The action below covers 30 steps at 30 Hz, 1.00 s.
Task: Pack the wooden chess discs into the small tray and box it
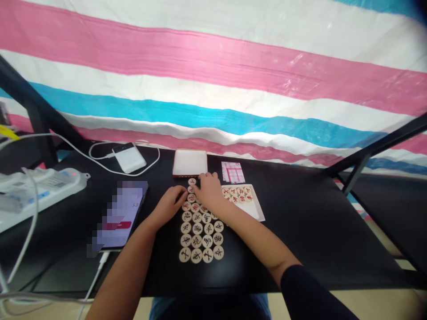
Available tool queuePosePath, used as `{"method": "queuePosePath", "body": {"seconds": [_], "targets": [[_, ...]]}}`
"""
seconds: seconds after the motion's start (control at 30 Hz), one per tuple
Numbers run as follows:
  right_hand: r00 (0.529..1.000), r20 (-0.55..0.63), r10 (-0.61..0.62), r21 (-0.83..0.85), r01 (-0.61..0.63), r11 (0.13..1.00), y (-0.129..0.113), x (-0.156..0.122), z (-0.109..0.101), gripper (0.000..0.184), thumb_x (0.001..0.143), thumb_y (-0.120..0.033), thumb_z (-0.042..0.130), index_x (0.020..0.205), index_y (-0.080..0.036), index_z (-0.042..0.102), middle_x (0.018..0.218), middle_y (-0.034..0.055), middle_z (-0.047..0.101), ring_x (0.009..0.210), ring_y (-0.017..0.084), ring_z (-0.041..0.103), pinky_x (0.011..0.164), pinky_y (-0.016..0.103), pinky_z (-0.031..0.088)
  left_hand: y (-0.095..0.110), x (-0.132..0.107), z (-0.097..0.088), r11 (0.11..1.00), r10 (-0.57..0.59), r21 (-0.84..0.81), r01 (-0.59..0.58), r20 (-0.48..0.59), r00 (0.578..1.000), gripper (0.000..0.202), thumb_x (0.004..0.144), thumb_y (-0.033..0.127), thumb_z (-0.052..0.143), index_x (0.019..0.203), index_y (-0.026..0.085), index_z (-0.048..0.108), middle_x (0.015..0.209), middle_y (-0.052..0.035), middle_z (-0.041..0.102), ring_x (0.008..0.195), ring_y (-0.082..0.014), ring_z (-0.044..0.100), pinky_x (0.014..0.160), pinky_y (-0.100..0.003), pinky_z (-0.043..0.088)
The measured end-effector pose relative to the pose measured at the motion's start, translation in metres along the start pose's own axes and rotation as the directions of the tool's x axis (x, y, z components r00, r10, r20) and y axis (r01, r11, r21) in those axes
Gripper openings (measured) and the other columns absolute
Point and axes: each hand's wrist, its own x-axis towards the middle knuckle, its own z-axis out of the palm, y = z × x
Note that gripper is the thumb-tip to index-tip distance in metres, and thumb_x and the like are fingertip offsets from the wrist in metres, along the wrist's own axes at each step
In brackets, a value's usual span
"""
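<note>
Several round wooden chess pieces with red and black characters lie in rows on the black table. My left hand rests at the top left of the rows, fingers curled and touching a piece. My right hand lies over the top rows, fingers bent down onto the pieces near a single piece. A white tray to the right holds several more pieces.
A closed red-edged box stands behind the pieces, and a printed card beside it. A phone lies at left, a power bank with cable behind it, a power strip at far left. A striped sheet hangs behind.
</note>
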Motion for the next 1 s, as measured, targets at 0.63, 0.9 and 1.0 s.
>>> {"method": "queuePosePath", "body": {"seconds": [0.63,0.9,1.0], "targets": [[0.977,-0.174,0.125,0.098,-0.109,0.989,0.082,-0.072,-0.037,0.015,0.075,-0.031,0.055,0.075,-0.017,0.06,0.077,0.0057,0.061,0.079,0.02,0.05,0.073,0.031,0.041,0.0,0.002,-0.001,1.0,-0.005,0.008,0.005,0.04,0.999,0.029,0.086,0.041,0.035,0.084,0.019,0.054,0.078,-0.0049,0.06,0.075,-0.0201,0.053,0.072,-0.033,0.042],[0.978,-0.19,0.087,0.12,-0.065,0.991,0.105,-0.105,-0.018,0.022,0.08,-0.027,0.054,0.097,-0.016,0.062,0.089,0.0069,0.063,0.084,0.021,0.05,0.08,0.035,0.04,-0.001,0.003,0.001,0.999,-0.034,0.023,0.033,0.036,0.999,0.034,0.085,0.044,0.034,0.087,0.017,0.055,0.079,-0.0058,0.06,0.077,-0.0209,0.053,0.073,-0.032,0.041],[0.977,-0.212,-0.008,0.151,0.041,0.988,0.095,-0.103,-0.014,0.022,0.083,-0.023,0.05,0.099,-0.019,0.065,0.09,0.0067,0.061,0.086,0.02,0.048,0.08,0.034,0.041,-0.001,0.003,0.0,0.999,-0.035,0.034,0.033,0.037,0.999,0.034,0.085,0.044,0.034,0.087,0.017,0.055,0.079,-0.0057,0.059,0.077,-0.0206,0.053,0.072,-0.032,0.041]]}}
